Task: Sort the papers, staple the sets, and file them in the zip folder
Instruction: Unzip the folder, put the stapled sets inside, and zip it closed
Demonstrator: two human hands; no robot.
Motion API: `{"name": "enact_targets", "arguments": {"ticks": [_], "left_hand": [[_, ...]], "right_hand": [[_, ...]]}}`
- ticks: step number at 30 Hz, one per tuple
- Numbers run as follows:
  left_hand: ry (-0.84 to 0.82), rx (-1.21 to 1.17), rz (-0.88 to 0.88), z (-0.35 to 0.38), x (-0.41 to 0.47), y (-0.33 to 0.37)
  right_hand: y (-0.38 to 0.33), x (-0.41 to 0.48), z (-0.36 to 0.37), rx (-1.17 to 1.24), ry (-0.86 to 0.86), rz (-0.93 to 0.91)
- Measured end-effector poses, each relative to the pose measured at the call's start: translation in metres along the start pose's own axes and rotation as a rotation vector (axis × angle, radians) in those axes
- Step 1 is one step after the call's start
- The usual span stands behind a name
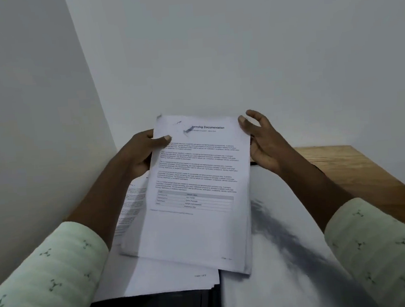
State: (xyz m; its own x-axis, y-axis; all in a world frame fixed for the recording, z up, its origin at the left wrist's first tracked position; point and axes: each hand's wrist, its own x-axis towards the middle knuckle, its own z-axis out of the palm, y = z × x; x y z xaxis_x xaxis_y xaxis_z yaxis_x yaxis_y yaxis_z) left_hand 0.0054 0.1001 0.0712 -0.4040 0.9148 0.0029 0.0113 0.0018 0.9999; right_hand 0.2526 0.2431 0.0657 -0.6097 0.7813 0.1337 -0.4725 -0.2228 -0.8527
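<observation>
I see paper stack (202,226) held over the surface (357,165) | left hand (141,153) pinches its top-left edge, right hand (266,146) loose-fingered against top-right edge | likely light, floppy, slippery sheets; I'd grip both sides.

On my feed both arms wear long sleeves of a pale mint-green cloth, the left sleeve (48,274) and the right sleeve (383,243) alike, with faint ribbed lines running through the weave. Each is scattered with small dark motifs of three short arms ending in dots; whether printed or stitched I can't quite say through the blur. The sleeves end well above the left hand (143,155) and the right hand (265,146), which are bare, thumbnails trimmed short.
</observation>
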Motion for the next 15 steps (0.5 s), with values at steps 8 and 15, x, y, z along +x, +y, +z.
{"name": "enact_targets", "arguments": {"ticks": [8,15], "left_hand": [[0.09,-0.194,0.039,0.033,0.013,-0.008],[-0.171,-0.074,0.017,0.063,0.002,-0.002]], "right_hand": [[0.014,-0.02,-0.021,-0.318,-0.148,0.208],[-0.018,-0.011,-0.048,-0.21,0.059,-0.063]]}}
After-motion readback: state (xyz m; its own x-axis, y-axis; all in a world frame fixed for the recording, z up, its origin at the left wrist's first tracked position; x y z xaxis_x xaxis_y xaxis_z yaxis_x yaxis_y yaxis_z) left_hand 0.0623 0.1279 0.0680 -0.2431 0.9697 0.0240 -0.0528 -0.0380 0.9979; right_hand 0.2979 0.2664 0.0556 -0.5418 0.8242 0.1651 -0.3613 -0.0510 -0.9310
